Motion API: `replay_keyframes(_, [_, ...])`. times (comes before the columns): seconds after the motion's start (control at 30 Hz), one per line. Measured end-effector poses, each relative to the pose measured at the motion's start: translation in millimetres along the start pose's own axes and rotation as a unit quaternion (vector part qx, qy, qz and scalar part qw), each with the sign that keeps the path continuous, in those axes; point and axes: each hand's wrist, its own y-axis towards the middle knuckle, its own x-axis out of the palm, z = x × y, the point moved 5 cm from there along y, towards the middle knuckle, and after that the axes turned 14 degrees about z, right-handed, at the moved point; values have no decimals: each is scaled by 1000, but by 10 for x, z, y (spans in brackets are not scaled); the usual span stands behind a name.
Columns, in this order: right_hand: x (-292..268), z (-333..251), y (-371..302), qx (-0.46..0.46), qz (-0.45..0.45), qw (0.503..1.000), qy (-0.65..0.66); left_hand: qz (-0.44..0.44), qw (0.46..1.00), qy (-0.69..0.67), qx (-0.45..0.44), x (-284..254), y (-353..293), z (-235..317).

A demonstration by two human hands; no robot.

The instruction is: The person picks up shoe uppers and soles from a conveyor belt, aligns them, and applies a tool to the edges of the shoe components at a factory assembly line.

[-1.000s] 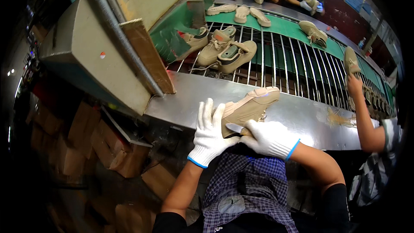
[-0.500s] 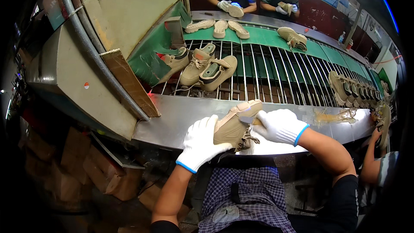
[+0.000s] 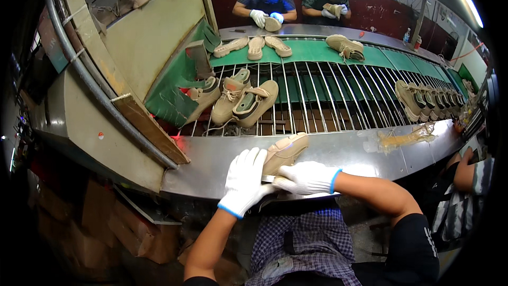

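A tan lace-up shoe [image 3: 284,154] lies tilted on its side over the metal ledge, with its pale sole edge facing up and away from me. My left hand [image 3: 244,180], in a white knit glove with a blue cuff, is closed on the heel end of the shoe. My right hand [image 3: 307,178], gloved alike, is shut around a small flat-bladed tool [image 3: 268,178]. Its pale blade pokes out toward my left palm, low against the near side of the shoe. The tool's handle and the shoe's laces are hidden behind my right glove.
Beyond the ledge [image 3: 211,159] runs a roller conveyor [image 3: 312,100] carrying several tan shoes [image 3: 256,103] at left and a row [image 3: 423,100] at right. Loose soles [image 3: 255,48] lie on a green belt. Two people work across it. A machine housing [image 3: 95,127] stands left; another person sits at right.
My right hand has moved down and left with the tool, from the shoe's upper side to its near edge. The head view has shifted, so the conveyor sits lower and further left.
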Motion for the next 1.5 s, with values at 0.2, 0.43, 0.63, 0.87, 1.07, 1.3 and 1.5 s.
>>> replay_keyframes(0.2, [-266, 1172, -960, 348, 182, 919, -27, 148, 931, -80, -323, -285, -1364, -189])
replay_keyframes(0.43, [-694, 792, -300, -63, 365, 913, -168, 34, 820, -213, -531, 59, -1676, 98])
replay_keyframes(0.63, [-44, 728, 298, 14, 249, 968, -37, 128, 681, -353, -628, 130, -1376, 52])
replay_keyframes(0.87, [-368, 419, -62, 4, 248, 927, 281, 237, 903, -115, -340, -882, 94, 245])
replay_keyframes(1.07, [-1485, 288, 6, -86, 508, 857, 3, 307, 920, -189, -157, -476, 727, 819])
replay_keyframes(1.3, [-1449, 552, -332, 49, 405, 902, 142, 223, 895, -306, -235, -156, 780, 1014])
replay_keyframes(1.5, [-1269, 491, -611, 51, 526, 838, 135, 251, 913, -267, -180, -217, 840, 1134])
